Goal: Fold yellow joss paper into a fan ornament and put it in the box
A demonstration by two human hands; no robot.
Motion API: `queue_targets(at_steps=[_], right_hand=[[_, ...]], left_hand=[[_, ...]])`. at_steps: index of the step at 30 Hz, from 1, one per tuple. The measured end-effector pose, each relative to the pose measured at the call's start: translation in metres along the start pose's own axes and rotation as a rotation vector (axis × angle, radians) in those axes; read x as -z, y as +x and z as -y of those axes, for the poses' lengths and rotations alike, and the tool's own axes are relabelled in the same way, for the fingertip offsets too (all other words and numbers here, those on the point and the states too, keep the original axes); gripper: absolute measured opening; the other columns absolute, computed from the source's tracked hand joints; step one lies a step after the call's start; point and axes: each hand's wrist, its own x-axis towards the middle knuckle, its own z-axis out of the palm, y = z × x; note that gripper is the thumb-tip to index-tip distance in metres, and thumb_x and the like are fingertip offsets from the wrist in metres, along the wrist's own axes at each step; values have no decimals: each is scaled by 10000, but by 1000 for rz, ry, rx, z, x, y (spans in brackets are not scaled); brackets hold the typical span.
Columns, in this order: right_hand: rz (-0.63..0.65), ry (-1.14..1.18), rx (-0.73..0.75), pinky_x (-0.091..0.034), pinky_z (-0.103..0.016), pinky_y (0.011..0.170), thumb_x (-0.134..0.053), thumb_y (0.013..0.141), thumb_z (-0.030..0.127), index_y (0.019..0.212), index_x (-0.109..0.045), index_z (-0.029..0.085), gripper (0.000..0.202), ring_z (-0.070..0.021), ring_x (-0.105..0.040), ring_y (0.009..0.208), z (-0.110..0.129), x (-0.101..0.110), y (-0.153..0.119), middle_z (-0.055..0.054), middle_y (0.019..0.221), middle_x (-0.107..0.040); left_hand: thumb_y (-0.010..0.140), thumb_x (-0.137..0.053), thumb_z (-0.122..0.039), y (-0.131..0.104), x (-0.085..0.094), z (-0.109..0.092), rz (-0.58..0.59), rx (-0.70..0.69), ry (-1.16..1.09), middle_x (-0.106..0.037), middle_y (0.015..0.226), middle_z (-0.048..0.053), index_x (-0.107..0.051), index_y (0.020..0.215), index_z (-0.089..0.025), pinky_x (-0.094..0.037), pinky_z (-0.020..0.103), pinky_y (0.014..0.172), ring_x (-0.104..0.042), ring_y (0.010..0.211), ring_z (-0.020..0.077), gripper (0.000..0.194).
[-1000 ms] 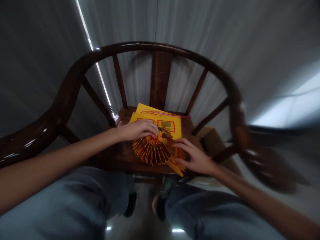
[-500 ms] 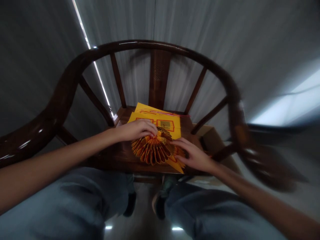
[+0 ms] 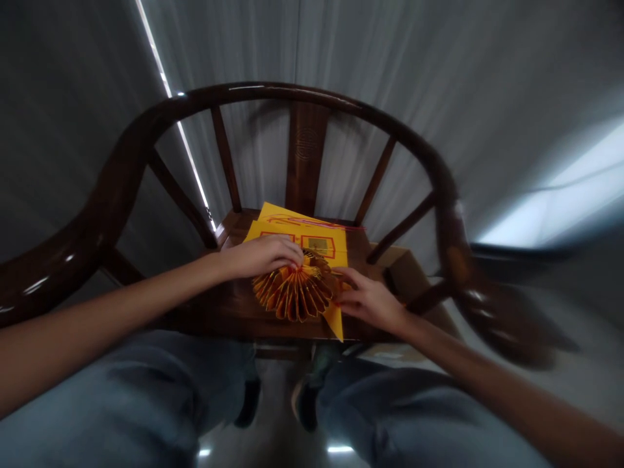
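A pleated gold-and-red paper fan shape [image 3: 294, 294] is spread in a round on the chair seat. My left hand [image 3: 275, 252] has its fingers closed on the fan's centre from above. At the fan's right edge, my right hand [image 3: 368, 300] has its thumb and fingers bent around the folded paper there. Yellow paper sheets [image 3: 273, 224] with red printed frames and a gold patch lie behind and under the fan. Thin red and pink strings [image 3: 312, 223] rest across the sheets' back part.
A dark wooden armchair's curved rail [image 3: 292, 91] surrounds the seat [image 3: 234, 318] at the back and sides. A cardboard box [image 3: 409, 279] stands beyond the seat's right side. My legs [image 3: 146, 390] are in front.
My right hand has closed more around the fan's right edge, and the folded paper beside it is less spread. My left hand stays at the centre. The view has shifted slightly.
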Motion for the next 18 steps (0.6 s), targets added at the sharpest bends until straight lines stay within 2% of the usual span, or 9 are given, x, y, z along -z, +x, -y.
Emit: queue_targets(at_steps=[4,8,12,15,18], right_hand=[[-67,132,-101,-531,-408,959,-655,878,347,850,-742,250,134,-239,-614,1140,-2,-3,1,-64,1359,-518],[-114,168,-146,-515,-403,969,-597,915,268,877,-739,243,148,-226,-625,1103,-6,-8,2,-78,1340,-513],[-91,118,-171,-521,-395,950,-569,906,172,908,-738,253,188,-219,-634,1073,-10,-12,0,-74,1375,-479],[-55,43,-194,-540,-382,920,-662,851,213,925,-739,255,114,-217,-652,1024,-9,-8,1,-71,1408,-453],[55,-77,-107,-551,-370,884,-641,883,299,934,-736,255,116,-210,-666,990,-2,0,3,-65,1405,-480]], left_hand=[[936,-513,-188,2,-1,0,16,-11,21,-722,1070,43,-731,1003,-251,-444,305,872,-621,956,164,236],[938,-520,-202,2,0,-1,11,1,14,-725,1040,36,-730,991,-254,-439,288,850,-614,925,155,223],[932,-536,-208,1,0,-2,-5,13,29,-729,1015,30,-727,992,-252,-432,281,828,-602,891,152,205],[934,-530,-202,1,-1,-1,-3,-5,35,-726,1024,37,-724,997,-243,-434,280,841,-608,907,153,208],[929,-527,-175,1,0,0,-3,-7,43,-723,1037,38,-719,1010,-240,-438,283,855,-615,937,157,218]])
